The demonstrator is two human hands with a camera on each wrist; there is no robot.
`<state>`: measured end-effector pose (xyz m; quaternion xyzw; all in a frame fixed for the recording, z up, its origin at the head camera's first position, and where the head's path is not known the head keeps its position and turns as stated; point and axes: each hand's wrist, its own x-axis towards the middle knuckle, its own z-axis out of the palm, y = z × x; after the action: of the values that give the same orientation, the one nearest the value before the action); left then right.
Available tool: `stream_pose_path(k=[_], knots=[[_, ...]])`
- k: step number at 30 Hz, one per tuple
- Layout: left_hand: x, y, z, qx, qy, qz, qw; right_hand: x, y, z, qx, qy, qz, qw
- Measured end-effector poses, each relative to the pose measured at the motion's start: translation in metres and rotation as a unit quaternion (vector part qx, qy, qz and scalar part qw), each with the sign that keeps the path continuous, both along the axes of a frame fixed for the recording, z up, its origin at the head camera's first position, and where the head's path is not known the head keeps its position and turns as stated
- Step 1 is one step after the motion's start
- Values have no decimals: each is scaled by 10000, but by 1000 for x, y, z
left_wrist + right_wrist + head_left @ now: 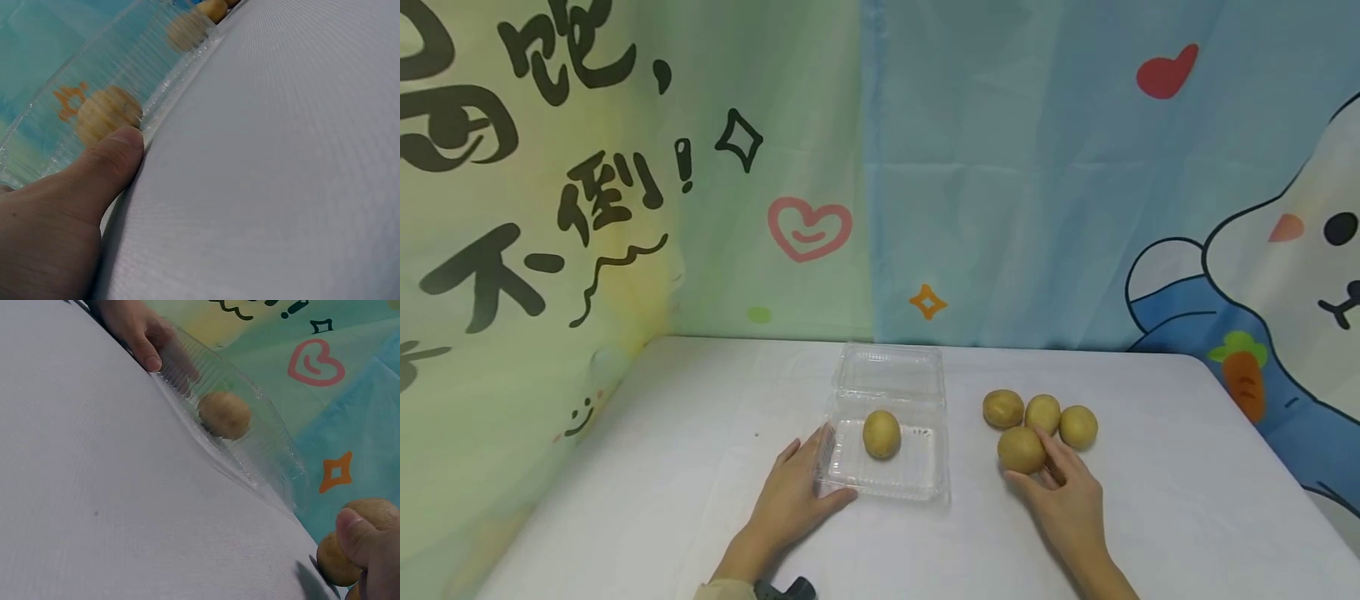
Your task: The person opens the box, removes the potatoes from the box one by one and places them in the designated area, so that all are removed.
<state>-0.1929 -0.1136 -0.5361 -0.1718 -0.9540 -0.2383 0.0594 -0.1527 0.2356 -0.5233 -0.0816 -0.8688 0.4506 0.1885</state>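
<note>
My left hand (793, 492) rests at the near left corner of a clear plastic clamshell box (925, 479). Its long fingers lie along the left side, while the thumb (115, 156) touches the front wall. The box lies open, with its lid (891, 371) folded back, and one small yellow-brown potato (882, 434) sits inside. To the right, my right hand (1067, 500) grips another potato (1021, 451) between thumb and fingers. Just behind it are three more potatoes: one at left (1003, 409), one in the middle (1042, 413) and one at right (1078, 427).
A white cloth covers the table (685, 417). Behind it hangs a printed curtain (1000, 167) with hearts, lettering and a cartoon animal. A dark band (784, 590) circles the left wrist, below a beige sleeve (724, 590).
</note>
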Motion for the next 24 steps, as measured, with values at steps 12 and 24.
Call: stream_pose_path(k=[12,24], knots=[[1,0,1,53,-57,9,10000,-4,6,-9,230,286,311,9988],[1,0,1,80,-38,5,10000,-3,5,-8,436,-28,344,9985]])
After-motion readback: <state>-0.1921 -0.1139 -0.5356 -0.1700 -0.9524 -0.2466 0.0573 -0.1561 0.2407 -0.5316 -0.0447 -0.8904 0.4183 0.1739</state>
